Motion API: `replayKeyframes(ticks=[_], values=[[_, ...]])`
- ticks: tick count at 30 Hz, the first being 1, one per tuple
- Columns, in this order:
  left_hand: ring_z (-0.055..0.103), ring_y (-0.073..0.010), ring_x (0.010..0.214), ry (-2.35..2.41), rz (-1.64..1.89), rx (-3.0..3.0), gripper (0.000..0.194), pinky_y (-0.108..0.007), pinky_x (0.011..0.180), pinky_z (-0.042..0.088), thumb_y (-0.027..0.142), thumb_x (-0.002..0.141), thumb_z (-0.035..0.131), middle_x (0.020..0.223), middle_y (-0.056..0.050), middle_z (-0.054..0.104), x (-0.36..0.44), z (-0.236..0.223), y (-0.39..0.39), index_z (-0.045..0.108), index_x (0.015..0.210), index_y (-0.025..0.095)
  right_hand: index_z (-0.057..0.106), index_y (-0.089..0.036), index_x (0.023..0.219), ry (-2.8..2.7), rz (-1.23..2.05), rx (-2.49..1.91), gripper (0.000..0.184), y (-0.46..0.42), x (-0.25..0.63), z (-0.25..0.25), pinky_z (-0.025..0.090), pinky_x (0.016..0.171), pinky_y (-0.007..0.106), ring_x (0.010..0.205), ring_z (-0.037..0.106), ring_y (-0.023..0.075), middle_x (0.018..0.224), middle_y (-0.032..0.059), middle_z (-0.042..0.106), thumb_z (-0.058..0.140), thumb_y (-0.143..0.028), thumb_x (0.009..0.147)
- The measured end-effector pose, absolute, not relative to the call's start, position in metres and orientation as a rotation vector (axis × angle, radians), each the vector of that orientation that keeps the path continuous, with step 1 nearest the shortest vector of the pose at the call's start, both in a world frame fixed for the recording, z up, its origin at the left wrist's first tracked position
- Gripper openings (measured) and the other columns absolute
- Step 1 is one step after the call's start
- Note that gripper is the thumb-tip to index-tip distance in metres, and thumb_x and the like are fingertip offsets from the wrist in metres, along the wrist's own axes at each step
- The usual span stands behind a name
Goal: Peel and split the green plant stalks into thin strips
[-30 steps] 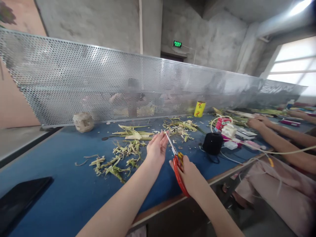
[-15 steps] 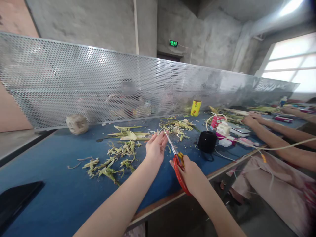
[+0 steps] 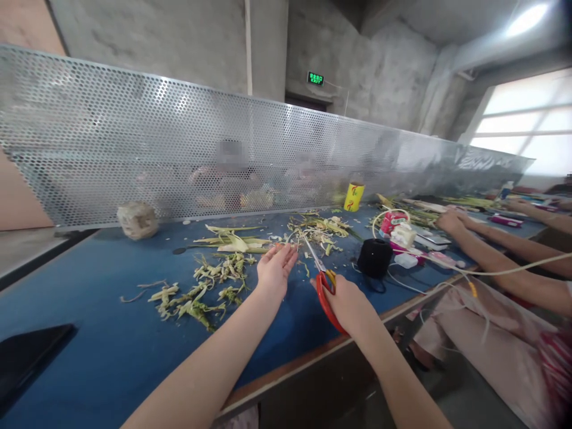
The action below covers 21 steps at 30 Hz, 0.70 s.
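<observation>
My right hand (image 3: 351, 304) is closed around the handles of a pair of scissors (image 3: 323, 293), red outside with a yellow inner part. The metal blades point forward and to the left, their tips close to the fingers of my left hand (image 3: 274, 271). That hand is raised over the table, its fingertips pinched together. A thin pale bit shows at the fingertips, too small to name. Behind the hands lies a pile of pale green plant scraps (image 3: 319, 229). Longer leaf strips (image 3: 236, 243) and more trimmed scraps (image 3: 192, 304) are spread to the left.
A perforated metal screen (image 3: 179, 143) runs along the back of the blue table (image 3: 111, 357). A black spool (image 3: 374, 257), a yellow can (image 3: 353, 196) and a pale cable (image 3: 491, 272) are on the right. Another person's arms (image 3: 500, 244) reach in there. A dark flat object (image 3: 31, 363) lies at left.
My left hand has moved a little left and down, away from the scissor tips. The scissors stay in my right hand, and the gap between tips and fingers is wider.
</observation>
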<state>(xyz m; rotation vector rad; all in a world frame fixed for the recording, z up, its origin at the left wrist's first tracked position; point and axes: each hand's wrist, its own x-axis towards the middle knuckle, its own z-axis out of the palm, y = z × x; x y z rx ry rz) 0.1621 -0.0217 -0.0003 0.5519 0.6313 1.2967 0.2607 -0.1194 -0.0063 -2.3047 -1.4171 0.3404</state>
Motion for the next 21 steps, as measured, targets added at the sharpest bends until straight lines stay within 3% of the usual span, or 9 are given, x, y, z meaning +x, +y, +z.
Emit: replayKeyframes(ticks=[5, 8, 10, 16, 21], values=[[0.063, -0.0148, 0.066, 0.699, 1.278, 0.764, 0.024, -0.027, 0.064, 0.049, 0.006, 0.062, 0.065, 0.065, -0.004, 0.064, 0.132, 0.003, -0.021, 0.048, 0.078, 0.015, 0.052, -0.013, 0.086, -1.461, 0.239, -2.447, 0.053, -0.102, 0.259, -0.006, 0.041, 0.063, 0.035, 0.081, 0.06, 0.0302, 0.086, 0.0189, 0.063, 0.031, -0.06, 0.075], [0.061, -0.0148, 0.074, 0.621, 1.135, 1.44, 0.03, -0.029, 0.075, 0.045, 0.006, 0.055, 0.069, 0.063, -0.001, 0.063, 0.113, 0.01, -0.02, 0.052, 0.078, 0.016, 0.053, -0.013, 0.087, -1.447, 0.185, -2.512, 0.05, -0.092, 0.255, -0.01, 0.043, 0.064, 0.034, 0.082, 0.061, 0.0288, 0.088, 0.0182, 0.063, 0.036, -0.058, 0.073], [0.06, -0.0157, 0.077, 0.574, 1.082, 1.7, 0.027, -0.03, 0.074, 0.045, 0.013, 0.059, 0.067, 0.065, 0.0, 0.062, 0.105, 0.018, -0.017, 0.049, 0.079, 0.017, 0.053, -0.012, 0.087, -1.43, 0.153, -2.542, 0.046, -0.085, 0.253, -0.014, 0.043, 0.065, 0.033, 0.082, 0.061, 0.0278, 0.088, 0.0179, 0.063, 0.04, -0.055, 0.073], [0.056, -0.0103, 0.06, 0.583, 1.174, 1.718, 0.033, -0.023, 0.054, 0.042, 0.024, 0.068, 0.059, 0.072, -0.001, 0.059, 0.082, 0.042, -0.015, 0.04, 0.093, 0.017, 0.047, -0.006, 0.1, -1.393, 0.136, -2.581, 0.047, -0.071, 0.247, -0.023, 0.044, 0.066, 0.031, 0.084, 0.061, 0.0271, 0.089, 0.0187, 0.063, 0.05, -0.042, 0.071], [0.055, -0.0109, 0.067, 0.609, 1.151, 1.883, 0.029, -0.026, 0.064, 0.044, 0.021, 0.068, 0.057, 0.071, 0.001, 0.056, 0.045, 0.036, -0.019, 0.041, 0.093, 0.018, 0.048, -0.003, 0.101, -1.486, 0.091, -2.576, 0.048, -0.072, 0.24, -0.021, 0.041, 0.073, 0.036, 0.092, 0.056, 0.0316, 0.094, 0.0205, 0.06, 0.052, -0.04, 0.07]])
